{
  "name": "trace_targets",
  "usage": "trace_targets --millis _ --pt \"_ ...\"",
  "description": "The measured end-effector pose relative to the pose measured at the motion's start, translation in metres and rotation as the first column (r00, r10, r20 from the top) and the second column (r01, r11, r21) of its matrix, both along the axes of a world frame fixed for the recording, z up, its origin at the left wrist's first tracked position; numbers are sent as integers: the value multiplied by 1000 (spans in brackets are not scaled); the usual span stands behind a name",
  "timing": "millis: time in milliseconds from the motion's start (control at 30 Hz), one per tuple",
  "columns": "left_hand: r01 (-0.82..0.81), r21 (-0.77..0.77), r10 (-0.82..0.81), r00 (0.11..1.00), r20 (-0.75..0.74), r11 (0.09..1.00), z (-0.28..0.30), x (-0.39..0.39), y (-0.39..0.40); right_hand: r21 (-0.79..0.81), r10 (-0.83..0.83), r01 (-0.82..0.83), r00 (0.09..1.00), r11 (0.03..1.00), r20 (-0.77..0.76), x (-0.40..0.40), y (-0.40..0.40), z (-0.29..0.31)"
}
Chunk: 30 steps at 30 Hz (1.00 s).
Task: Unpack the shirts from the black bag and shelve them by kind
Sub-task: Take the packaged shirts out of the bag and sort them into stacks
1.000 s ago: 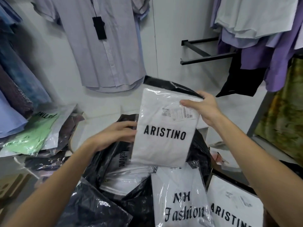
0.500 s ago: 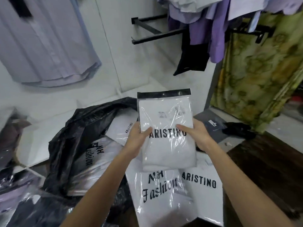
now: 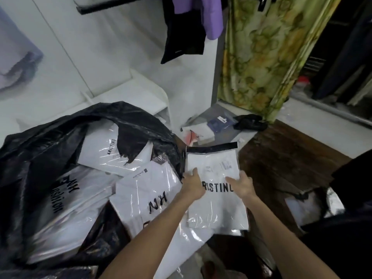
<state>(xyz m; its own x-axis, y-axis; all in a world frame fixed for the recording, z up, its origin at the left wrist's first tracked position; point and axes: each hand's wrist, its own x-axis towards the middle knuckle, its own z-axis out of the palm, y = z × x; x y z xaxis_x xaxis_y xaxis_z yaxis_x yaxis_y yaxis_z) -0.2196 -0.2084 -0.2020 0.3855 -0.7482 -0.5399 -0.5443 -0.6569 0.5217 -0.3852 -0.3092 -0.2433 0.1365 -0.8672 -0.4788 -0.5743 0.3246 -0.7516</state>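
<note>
Hands: left hand (image 3: 192, 188) and right hand (image 3: 242, 186) cover the ARISTINO packet (image 3: 216, 210) lettering's ends.

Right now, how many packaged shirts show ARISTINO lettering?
2. One ARISTINO pack lies right of the black bag, with the left hand and right hand on it. Another sits inside the bag. More may be hidden beneath.
</note>
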Motion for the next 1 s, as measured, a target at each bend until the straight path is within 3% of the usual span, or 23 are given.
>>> trace_targets --millis 133,300,433,500,733,867,900,1000 --pt "-18 94 9 995 101 995 -15 2 -1 126 4 -20 993 992 121 2 9 -12" --pt "-19 86 8 993 120 996 -26 14 6 -8 128 -128 991 992 -32 15 7 -1" --pt "-63 6 62 989 135 998 -30 28 14 -92 128 -111 971 990 203 37 7 8" --pt "-81 -19 83 987 139 997 -30 34 17 -67 109 -97 970 993 215 42 2 10" --pt "-124 8 123 991 44 992 -19 54 25 -80 145 -137 984 987 104 46 -18 -5" --pt "-80 21 81 995 -65 997 -2 55 21 -266 232 -298 939 917 -253 60 -21 0" --pt "-69 25 70 995 -76 997 5 57 19 -298 271 -343 927 891 -258 68 -23 3" --pt "-45 -10 45 999 7 999 27 70 14 -237 466 -438 882 867 73 109 -26 26"
